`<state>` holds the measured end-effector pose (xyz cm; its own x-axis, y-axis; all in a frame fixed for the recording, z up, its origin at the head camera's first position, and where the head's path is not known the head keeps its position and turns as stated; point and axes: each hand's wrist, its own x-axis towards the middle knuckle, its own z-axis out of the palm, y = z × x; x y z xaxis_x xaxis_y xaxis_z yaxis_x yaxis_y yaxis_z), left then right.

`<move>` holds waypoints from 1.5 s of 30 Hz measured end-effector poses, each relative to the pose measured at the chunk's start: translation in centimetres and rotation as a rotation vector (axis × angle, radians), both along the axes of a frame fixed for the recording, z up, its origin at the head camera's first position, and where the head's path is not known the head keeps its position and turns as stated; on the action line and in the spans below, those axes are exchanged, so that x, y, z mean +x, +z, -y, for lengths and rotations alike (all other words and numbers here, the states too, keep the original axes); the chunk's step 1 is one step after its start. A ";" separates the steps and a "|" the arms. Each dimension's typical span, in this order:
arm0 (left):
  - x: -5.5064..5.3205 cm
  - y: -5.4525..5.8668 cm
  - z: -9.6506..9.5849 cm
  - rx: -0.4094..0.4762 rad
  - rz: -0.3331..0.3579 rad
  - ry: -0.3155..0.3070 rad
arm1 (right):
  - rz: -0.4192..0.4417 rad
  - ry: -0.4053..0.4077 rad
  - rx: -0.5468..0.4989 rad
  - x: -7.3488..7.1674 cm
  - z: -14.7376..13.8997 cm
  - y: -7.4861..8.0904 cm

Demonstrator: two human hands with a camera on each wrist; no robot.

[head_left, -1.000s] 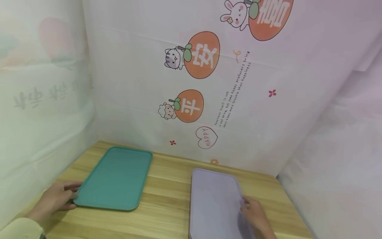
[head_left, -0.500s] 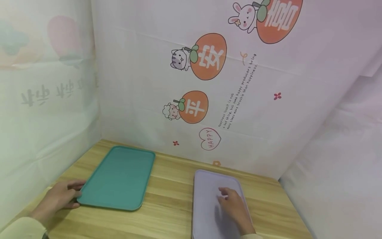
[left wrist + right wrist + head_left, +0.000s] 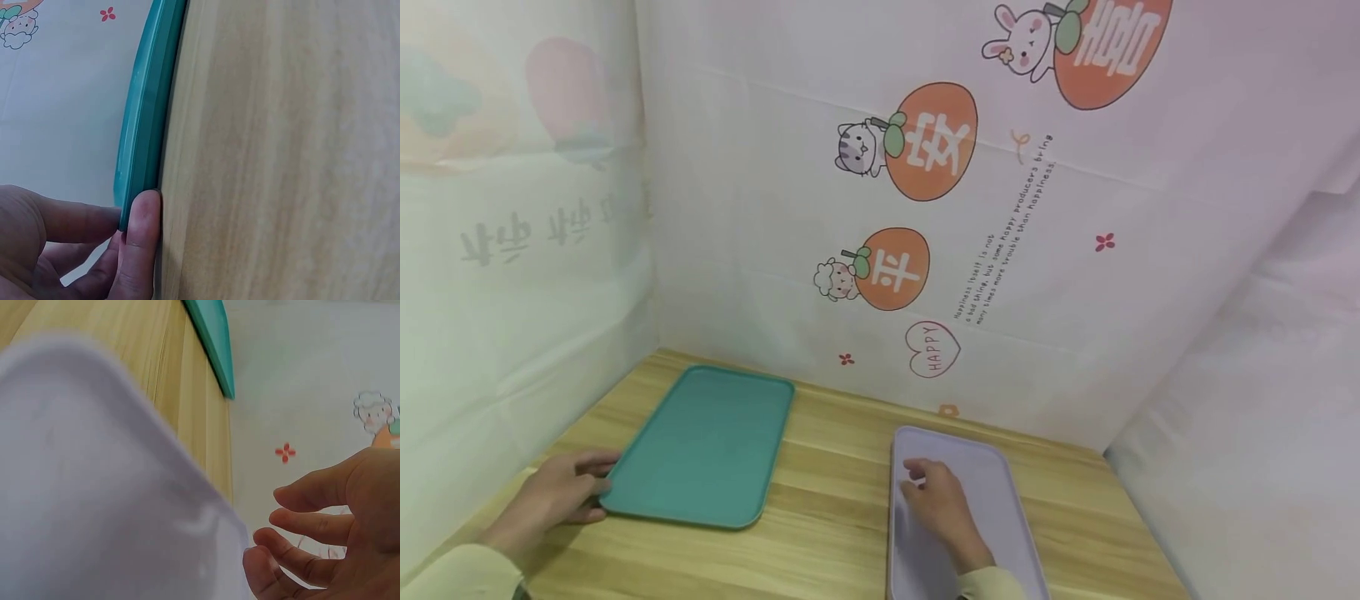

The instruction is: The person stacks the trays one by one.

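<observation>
A teal tray lies at the left of the wooden table. My left hand pinches its near left corner. In the left wrist view, thumb and fingers of the left hand sit on either side of the teal tray's rim. To the right lies a lavender tray, with a thin brownish edge showing along its left side. My right hand hovers over this tray with loosely bent fingers. In the right wrist view the right hand has nothing between its fingers, apart from the lavender tray.
Bare wooden table separates the two trays. A printed white cloth hangs as the back wall. Cloth walls also stand at the left and right.
My right hand has left the lavender tray's right edge and moved left across it. The left hand keeps its pinch on the teal tray. The head view has shifted slightly.
</observation>
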<state>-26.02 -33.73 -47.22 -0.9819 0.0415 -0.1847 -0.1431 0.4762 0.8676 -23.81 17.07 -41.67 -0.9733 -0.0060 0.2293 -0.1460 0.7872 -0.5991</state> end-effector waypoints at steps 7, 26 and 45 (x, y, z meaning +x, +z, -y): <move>-0.1 0.2 -0.4 0.002 0.004 0.009 | 0.029 0.082 -0.028 -0.7 3.1 0.2; -0.6 0.2 -0.7 -0.044 0.012 0.030 | 0.175 0.171 -0.091 -2.7 9.8 -1.1; -0.2 0.9 -0.9 -0.047 0.026 0.038 | 0.249 0.197 -0.239 -3.6 15.3 -2.8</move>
<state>-26.25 -32.84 -46.32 -0.9775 -0.0053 -0.2109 -0.1841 0.5099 0.8403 -27.36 1.80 -44.51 -0.9848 -0.1735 0.0042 -0.1078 0.5929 -0.7980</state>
